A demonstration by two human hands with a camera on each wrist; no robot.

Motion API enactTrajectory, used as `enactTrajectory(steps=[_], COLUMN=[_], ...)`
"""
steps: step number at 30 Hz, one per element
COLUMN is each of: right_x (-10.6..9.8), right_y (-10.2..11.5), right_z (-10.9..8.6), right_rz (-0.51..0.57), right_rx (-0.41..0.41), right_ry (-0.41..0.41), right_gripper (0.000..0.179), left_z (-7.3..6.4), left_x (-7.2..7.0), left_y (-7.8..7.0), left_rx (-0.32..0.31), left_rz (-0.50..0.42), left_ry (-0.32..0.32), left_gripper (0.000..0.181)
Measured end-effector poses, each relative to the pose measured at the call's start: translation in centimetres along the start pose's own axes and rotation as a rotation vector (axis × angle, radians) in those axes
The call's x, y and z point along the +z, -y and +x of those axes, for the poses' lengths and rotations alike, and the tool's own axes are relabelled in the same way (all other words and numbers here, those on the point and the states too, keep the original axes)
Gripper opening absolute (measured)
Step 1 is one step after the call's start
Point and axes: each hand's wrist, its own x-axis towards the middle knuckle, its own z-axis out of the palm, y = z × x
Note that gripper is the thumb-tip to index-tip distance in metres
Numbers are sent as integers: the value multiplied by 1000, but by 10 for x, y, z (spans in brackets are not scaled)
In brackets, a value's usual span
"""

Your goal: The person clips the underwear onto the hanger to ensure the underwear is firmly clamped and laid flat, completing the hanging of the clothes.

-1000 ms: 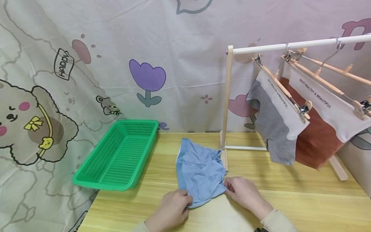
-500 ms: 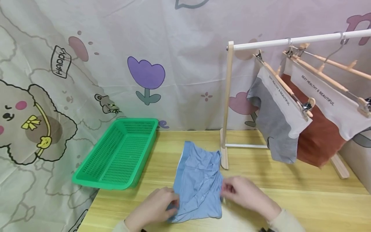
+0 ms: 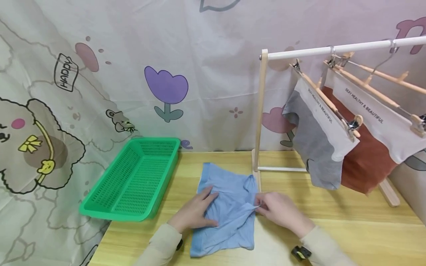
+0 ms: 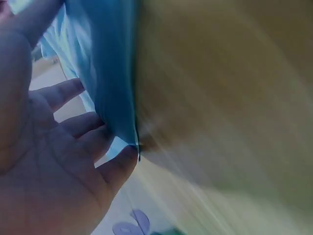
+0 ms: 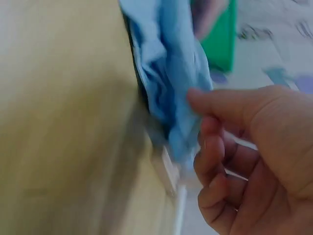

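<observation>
Blue underpants (image 3: 229,186) lie spread and creased on the wooden table, their waistband along the left side. My left hand (image 3: 195,212) rests on the waistband side, fingers spread out over the fabric. In the left wrist view its fingertips touch the blue cloth (image 4: 110,63) near the waistband edge. At the opposite side, my right hand (image 3: 279,211) pinches a fold of the fabric between thumb and fingers. The right wrist view shows the thumb pressed on the bunched cloth (image 5: 168,58), with the other fingers curled below.
A green plastic basket (image 3: 133,184) stands at the left. At the right, a rack (image 3: 261,111) with a white rail carries clip hangers holding grey underpants (image 3: 313,136) and rust-red underpants (image 3: 364,159). One rack foot is close behind the blue pair. A printed curtain (image 3: 213,74) hangs behind.
The blue underpants have been spread wider toward the front. My left hand went from the near corner up onto the fabric and its fingers opened out; my right hand stays at the right edge.
</observation>
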Motion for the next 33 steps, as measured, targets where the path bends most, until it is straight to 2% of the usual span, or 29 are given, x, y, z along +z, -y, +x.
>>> enactTrajectory(steps=[3, 6, 8, 10, 12, 14, 16, 18, 20, 22, 24, 26, 28, 31, 33], right_x=[-12, -17, -17, -16, -16, -16, -15, -13, -5, 4, 14, 19, 16, 6, 2], right_y=[-8, -8, -7, -5, -4, -1, 3, 9, 16, 22, 24, 23, 22, 20, 19], right_z=[-13, -19, -21, -21, -19, -13, -2, 14, 31, 46, 57, 68, 78, 96, 105], right_rz=[51, 104, 114, 102, 92, 103, 118, 128, 133, 123, 120, 146, 195, 310, 364], right_rx=[-4, -35, -31, -16, 8, 38, 92, 160, 220, 251, 258, 255, 260, 278, 295], right_ry=[-1, 49, 75, 83, 77, 77, 74, 74, 106, 136, 162, 147, 87, -9, -42], right_gripper=[24, 23, 23, 24, 25, 27, 32, 34, 40, 44, 50, 49, 41, 29, 20], left_z=[-6, -10, -12, -17, -25, -35, -45, -52, -57, -59, -61, -63, -67, -73, -75], left_x=[2, -3, -7, -10, -11, -10, -7, -3, 2, 7, 12, 12, 6, -9, -17], left_y=[7, 7, 1, -9, -23, -39, -54, -66, -72, -74, -72, -67, -63, -53, -47], left_rx=[-29, -50, -56, -46, -9, 50, 107, 148, 170, 183, 207, 236, 248, 200, 127], left_rz=[-39, -44, -33, 18, 97, 197, 285, 341, 349, 339, 319, 277, 209, 67, 12], left_ry=[17, 31, 41, 36, -3, -58, -106, -110, -74, -59, -91, -171, -238, -259, -255], left_gripper=[114, 121, 122, 122, 119, 110, 94, 74, 51, 28, 17, 20, 22, 24, 24])
